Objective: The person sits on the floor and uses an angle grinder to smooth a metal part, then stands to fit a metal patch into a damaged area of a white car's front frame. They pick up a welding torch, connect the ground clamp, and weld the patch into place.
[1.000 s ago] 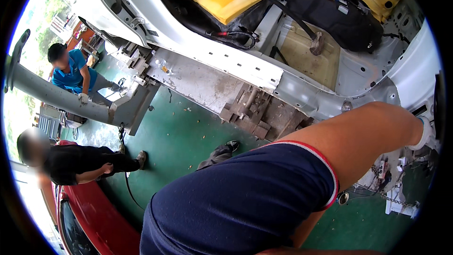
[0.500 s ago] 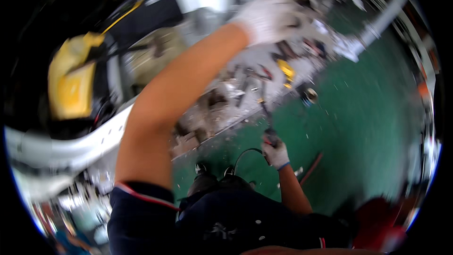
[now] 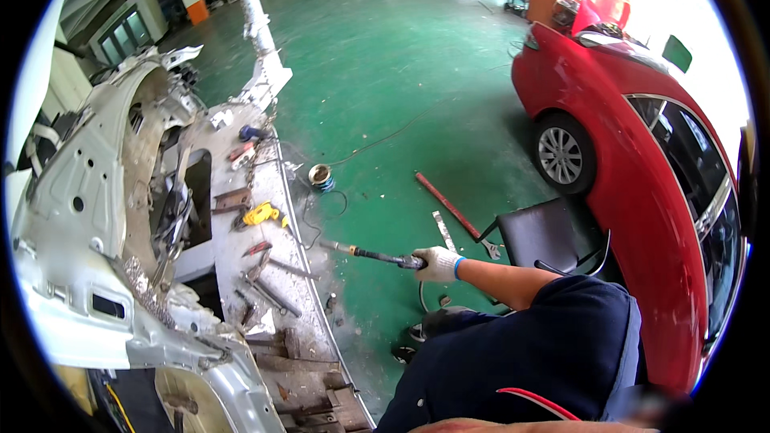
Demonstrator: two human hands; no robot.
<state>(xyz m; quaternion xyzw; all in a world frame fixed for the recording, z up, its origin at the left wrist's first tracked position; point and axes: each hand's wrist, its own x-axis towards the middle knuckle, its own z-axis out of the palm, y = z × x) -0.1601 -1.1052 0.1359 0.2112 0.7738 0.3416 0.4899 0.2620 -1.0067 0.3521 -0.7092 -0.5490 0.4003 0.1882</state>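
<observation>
My right hand (image 3: 439, 264), in a white glove with a blue cuff, is closed around the handle of a welding torch (image 3: 373, 255). The torch's dark neck, with a brass-coloured fitting and a greyish tip, extends left toward the edge of a grey metal platform (image 3: 314, 305). A hose (image 3: 423, 297) hangs down below the hand. On the platform, a yellow power tool (image 3: 261, 213) lies left of the tip, with a hammer (image 3: 273, 293) and red-handled pliers (image 3: 257, 248) nearer me. My left hand is out of view.
A stripped silver car body (image 3: 88, 216) stands along the left, beside a white post (image 3: 261, 48). On the green floor are an open can (image 3: 321, 178), loose cable, a long red-handled wrench (image 3: 449, 204) and a metal strip (image 3: 443, 231). A black chair (image 3: 537, 236) stands by a red car (image 3: 618, 144).
The view has swung to the right, bringing in the red car and chair. My gloved left hand, earlier stretched over the platform, has left the picture. My right hand still holds the torch.
</observation>
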